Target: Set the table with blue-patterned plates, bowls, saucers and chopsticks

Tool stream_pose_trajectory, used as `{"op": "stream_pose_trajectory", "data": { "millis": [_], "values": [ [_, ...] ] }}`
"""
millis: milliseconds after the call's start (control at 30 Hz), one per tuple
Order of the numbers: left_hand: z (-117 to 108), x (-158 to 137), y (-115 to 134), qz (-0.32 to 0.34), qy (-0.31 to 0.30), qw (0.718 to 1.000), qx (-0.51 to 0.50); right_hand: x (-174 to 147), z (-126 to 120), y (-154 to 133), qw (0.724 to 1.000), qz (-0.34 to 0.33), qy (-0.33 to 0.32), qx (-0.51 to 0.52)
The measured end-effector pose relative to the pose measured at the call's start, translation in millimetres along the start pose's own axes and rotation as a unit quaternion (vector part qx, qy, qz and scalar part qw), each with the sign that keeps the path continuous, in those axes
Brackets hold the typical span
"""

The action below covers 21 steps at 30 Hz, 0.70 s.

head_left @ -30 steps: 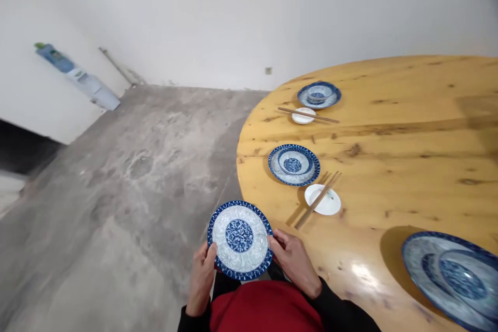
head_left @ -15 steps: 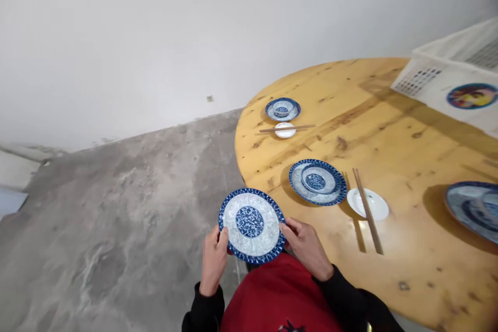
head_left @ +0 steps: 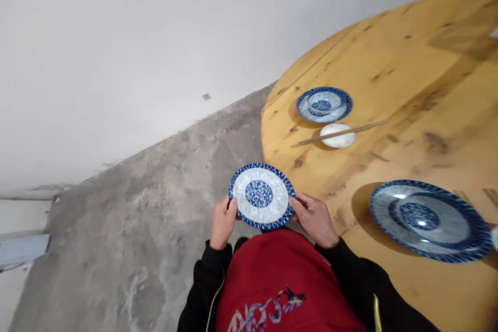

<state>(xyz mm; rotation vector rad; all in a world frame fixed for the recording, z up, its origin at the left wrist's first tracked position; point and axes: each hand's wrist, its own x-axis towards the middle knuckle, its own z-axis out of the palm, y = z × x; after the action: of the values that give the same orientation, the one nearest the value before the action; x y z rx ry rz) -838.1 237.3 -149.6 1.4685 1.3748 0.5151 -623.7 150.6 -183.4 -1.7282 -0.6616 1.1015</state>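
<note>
Both hands carry a blue-and-white plate (head_left: pixel 260 194) in front of my body, just off the table's left edge. My left hand (head_left: pixel 223 222) grips its left rim, thumb on top. On the opposite rim, my right hand (head_left: pixel 314 219) pinches the plate with the thumb above; the fingers beneath are partly hidden. The plate's inside faces up and holds nothing. Close by on the table lies a patterned plate with a bowl (head_left: pixel 420 216) on it. Farther off sits another plate with a bowl (head_left: pixel 322 105), beside a small white dish (head_left: pixel 337 135) with chopsticks (head_left: pixel 311 140) laid across it.
The round wooden table (head_left: pixel 373 161) fills the right side, its curved edge near my right arm. Grey concrete floor (head_left: pixel 155 207) extends to the left, up to a white wall (head_left: pixel 136 52). A pale bluish flat object (head_left: pixel 23 250) is at the far left.
My body and view have moved along the table toward the far place setting, which appears nearer. The plate stays in both hands. The white basket has almost left the view at right.
</note>
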Motion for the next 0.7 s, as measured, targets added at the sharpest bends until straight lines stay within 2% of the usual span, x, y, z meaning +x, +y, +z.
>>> {"op": "stream_pose_trajectory", "data": {
  "millis": [167,333,500,700],
  "values": [
    [-28,84,16,0.023,-0.028,0.999,-0.008,54,33,-32,0.998,-0.02,0.058,0.016],
    [-55,180,26,0.05,-0.11,0.993,-0.001,102,75,-59,0.989,-0.008,0.136,0.06],
    [-81,282,44,0.12,-0.211,0.969,0.047,150,125,-81,0.969,0.009,0.231,0.091],
    [-103,374,55,0.16,-0.286,0.94,0.091,193,180,-98,0.939,0.042,0.321,0.113]
  ]
}}
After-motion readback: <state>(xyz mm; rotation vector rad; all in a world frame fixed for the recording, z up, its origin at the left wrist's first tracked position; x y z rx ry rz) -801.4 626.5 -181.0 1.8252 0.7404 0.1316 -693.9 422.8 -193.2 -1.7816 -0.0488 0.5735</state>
